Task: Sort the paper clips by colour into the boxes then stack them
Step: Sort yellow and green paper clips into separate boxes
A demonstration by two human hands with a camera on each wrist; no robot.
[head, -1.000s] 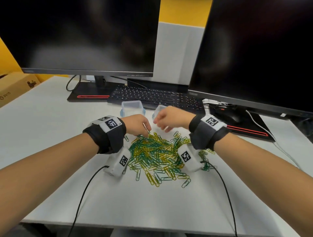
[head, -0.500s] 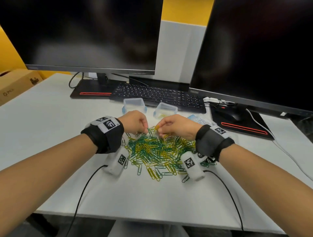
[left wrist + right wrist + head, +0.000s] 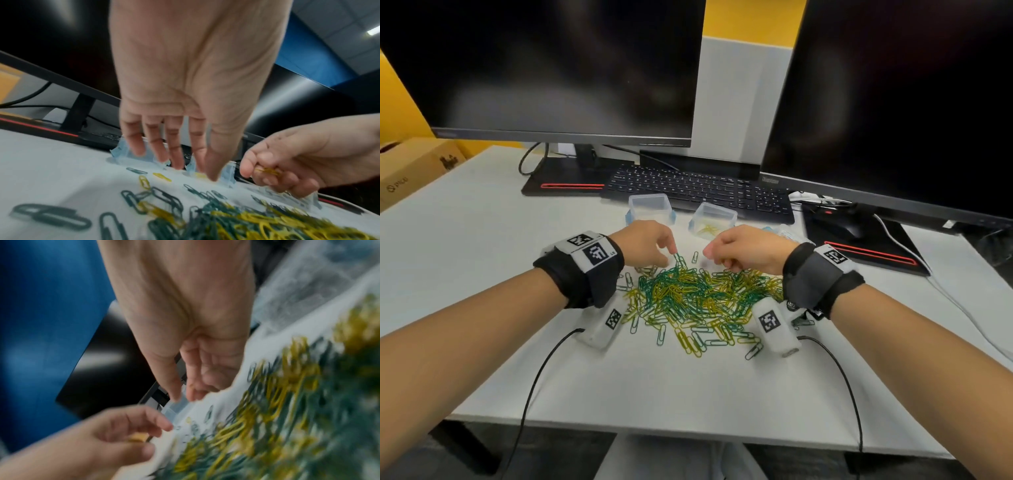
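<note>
A heap of green and yellow paper clips (image 3: 698,298) lies mid-desk. Behind it stand two clear boxes: the left box (image 3: 650,205) looks empty, and the right box (image 3: 726,214) holds a few yellow clips (image 3: 707,229). My left hand (image 3: 673,251) reaches down at the heap's far edge with straight fingers (image 3: 174,155), its index tip touching a green clip (image 3: 679,262). My right hand (image 3: 722,255) hovers beside it, its fingers curled round several yellow clips (image 3: 267,171). The right wrist view is blurred.
A black keyboard (image 3: 702,192) lies just behind the boxes, with two dark monitors above it. A mouse (image 3: 839,226) sits on the right monitor's base. A clear plastic bag (image 3: 787,234) lies by my right hand and a cardboard box (image 3: 414,168) at far left.
Both hands came down from near the boxes to the heap's far edge. The left hand's fingers straightened onto a green clip; the right hand drew slightly right.
</note>
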